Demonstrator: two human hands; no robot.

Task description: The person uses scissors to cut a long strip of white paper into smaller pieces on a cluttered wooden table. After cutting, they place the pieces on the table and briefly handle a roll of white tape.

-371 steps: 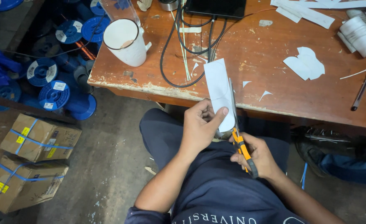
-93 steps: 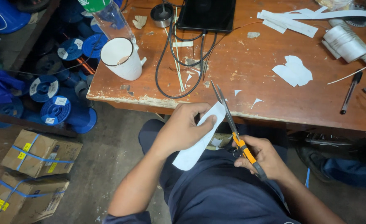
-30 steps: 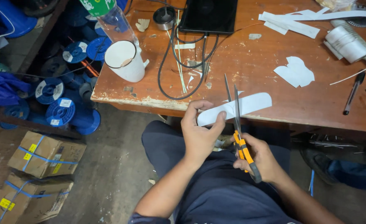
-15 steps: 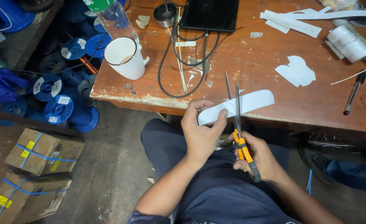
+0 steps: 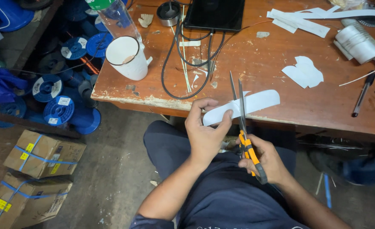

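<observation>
A rounded white paper strip (image 5: 242, 106) is pinched by the left hand (image 5: 206, 133); orange-handled scissors (image 5: 246, 144), blades apart, are gripped by the right hand (image 5: 267, 160).

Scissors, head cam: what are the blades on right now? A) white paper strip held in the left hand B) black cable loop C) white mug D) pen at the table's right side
A: the right hand holds the orange-handled scissors with blades parted around the white paper strip, which the left hand pinches at its left end.
</observation>
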